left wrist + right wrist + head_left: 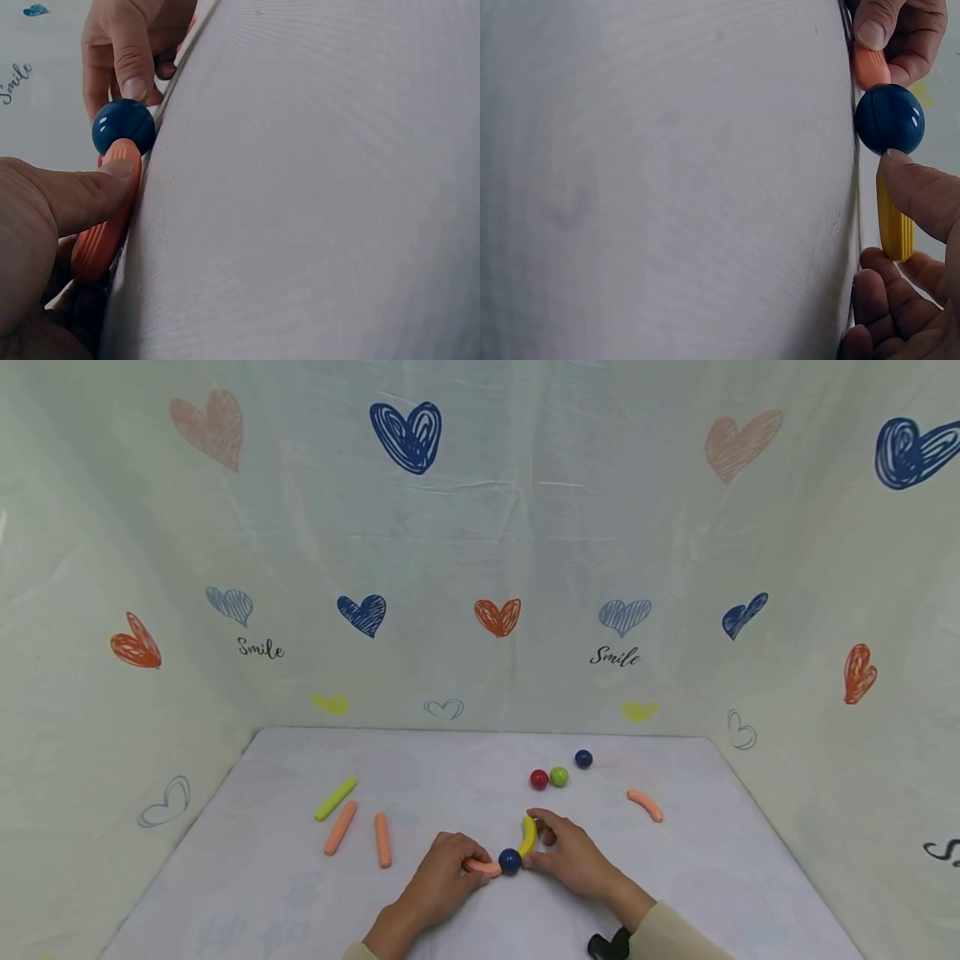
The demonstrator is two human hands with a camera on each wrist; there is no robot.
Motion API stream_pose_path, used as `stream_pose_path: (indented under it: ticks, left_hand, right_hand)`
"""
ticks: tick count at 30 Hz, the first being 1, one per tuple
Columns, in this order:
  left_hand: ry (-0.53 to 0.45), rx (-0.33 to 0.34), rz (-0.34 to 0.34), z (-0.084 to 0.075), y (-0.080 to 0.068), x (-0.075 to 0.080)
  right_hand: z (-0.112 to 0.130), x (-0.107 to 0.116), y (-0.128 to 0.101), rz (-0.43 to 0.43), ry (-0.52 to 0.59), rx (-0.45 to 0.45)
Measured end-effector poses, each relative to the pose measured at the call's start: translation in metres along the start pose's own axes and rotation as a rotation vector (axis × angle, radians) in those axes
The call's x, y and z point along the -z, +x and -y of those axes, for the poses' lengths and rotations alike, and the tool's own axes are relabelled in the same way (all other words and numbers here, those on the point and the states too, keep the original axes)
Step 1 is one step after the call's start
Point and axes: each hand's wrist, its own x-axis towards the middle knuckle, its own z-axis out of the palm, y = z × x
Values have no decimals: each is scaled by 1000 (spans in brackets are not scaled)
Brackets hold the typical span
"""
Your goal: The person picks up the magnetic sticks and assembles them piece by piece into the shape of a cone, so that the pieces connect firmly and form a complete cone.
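A dark blue ball (pixel 510 861) lies on the white table (pixel 247 877) between my two hands. My left hand (pixel 444 870) pinches an orange curved stick (pixel 481 866) whose end meets the ball's left side. My right hand (pixel 564 850) pinches a yellow curved stick (pixel 528 835) that touches the ball from the upper right. The left wrist view shows the thumb on the orange curved stick (pixel 105 225) against the blue ball (pixel 124 126). In the right wrist view the yellow curved stick (pixel 895 225) sits below the blue ball (pixel 889 118), with the orange curved stick (pixel 871 66) above it.
A red ball (pixel 538 779), a green ball (pixel 558 776) and another blue ball (pixel 583 758) lie behind the hands. An orange curved stick (pixel 645 804) is at the right. A lime straight stick (pixel 334 799) and two orange straight sticks (pixel 341 827) (pixel 383 840) lie at the left. Heart-printed cloth walls enclose the table.
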Motion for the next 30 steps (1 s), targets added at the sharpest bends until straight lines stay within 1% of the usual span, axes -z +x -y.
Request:
stream_pose_path:
  ticks: [6, 14, 22, 30]
  left_hand:
    - [12, -4, 7, 0, 0, 0]
    - [11, 4, 12, 0, 0, -1]
    - [4, 2, 6, -2, -1, -1]
    - [-12, 22, 14, -3, -1, -1]
  right_hand:
    - [-2, 0, 1, 9, 16, -10]
    - [-1, 2, 0, 36, 25, 5]
    - [2, 4, -1, 51, 6, -2]
    - [2, 4, 0, 58, -1, -5]
